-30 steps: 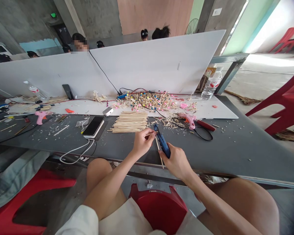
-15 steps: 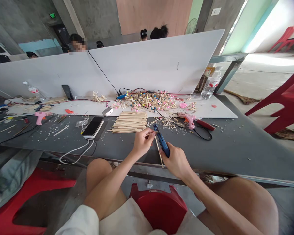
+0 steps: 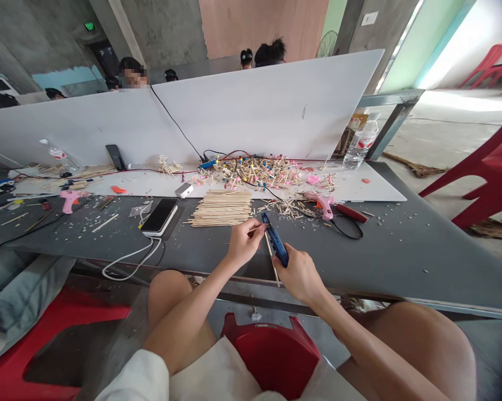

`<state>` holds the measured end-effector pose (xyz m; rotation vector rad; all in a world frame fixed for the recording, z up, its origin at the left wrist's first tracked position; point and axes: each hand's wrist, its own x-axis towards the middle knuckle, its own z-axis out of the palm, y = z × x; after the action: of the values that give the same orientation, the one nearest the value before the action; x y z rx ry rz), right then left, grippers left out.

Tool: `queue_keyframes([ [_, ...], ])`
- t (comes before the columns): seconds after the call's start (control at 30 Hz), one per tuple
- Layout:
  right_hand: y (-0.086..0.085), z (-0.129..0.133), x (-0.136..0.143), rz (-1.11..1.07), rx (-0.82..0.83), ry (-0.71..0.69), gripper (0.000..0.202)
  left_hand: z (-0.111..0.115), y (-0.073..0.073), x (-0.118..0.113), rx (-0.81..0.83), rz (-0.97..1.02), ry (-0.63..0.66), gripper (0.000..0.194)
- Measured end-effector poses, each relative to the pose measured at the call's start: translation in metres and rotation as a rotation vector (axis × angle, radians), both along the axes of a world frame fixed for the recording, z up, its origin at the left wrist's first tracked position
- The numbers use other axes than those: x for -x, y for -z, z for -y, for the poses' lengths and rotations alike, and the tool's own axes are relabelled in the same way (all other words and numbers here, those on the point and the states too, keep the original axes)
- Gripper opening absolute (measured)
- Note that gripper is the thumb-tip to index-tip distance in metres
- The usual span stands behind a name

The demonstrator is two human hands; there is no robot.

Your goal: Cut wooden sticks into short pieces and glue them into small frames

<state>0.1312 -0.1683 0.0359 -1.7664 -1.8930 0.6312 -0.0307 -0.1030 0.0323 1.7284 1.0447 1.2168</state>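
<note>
My right hand (image 3: 298,270) is wrapped round a dark blue hand tool (image 3: 277,242) that looks like pliers or cutters. Its tip touches the fingertips of my left hand (image 3: 244,242), which pinches a thin wooden stick (image 3: 254,229). Another thin stick (image 3: 272,259) slants down between the two hands near the table's front edge; whether a hand holds it I cannot tell. Just beyond my left hand lies a flat pile of long wooden sticks (image 3: 221,208). Short cut pieces (image 3: 290,209) are scattered beyond the tool.
A heap of sticks with coloured ends (image 3: 254,171) lies on the white board (image 3: 380,188). On the grey table (image 3: 422,250) are a pink glue gun (image 3: 325,207), a phone (image 3: 159,216) with a white cable, and another pink glue gun (image 3: 69,200). A bottle (image 3: 361,142) stands at the back right.
The blue tool's handles look slightly closer together in my right hand. Both hands stay in nearly the same place.
</note>
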Motion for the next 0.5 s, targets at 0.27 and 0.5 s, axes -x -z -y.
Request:
queue_keyframes([
  [0.27, 0.0019, -0.0009, -0.0047, 0.001, -0.049, -0.002, 0.015, 0.0011, -0.0027, 0.0013, -0.151, -0.138, -0.06, 0.043],
  [0.5, 0.0009, 0.0006, -0.0055, -0.029, -0.087, -0.024, 0.014, 0.0005, -0.0041, 0.0003, 0.021, -0.049, -0.023, 0.047],
])
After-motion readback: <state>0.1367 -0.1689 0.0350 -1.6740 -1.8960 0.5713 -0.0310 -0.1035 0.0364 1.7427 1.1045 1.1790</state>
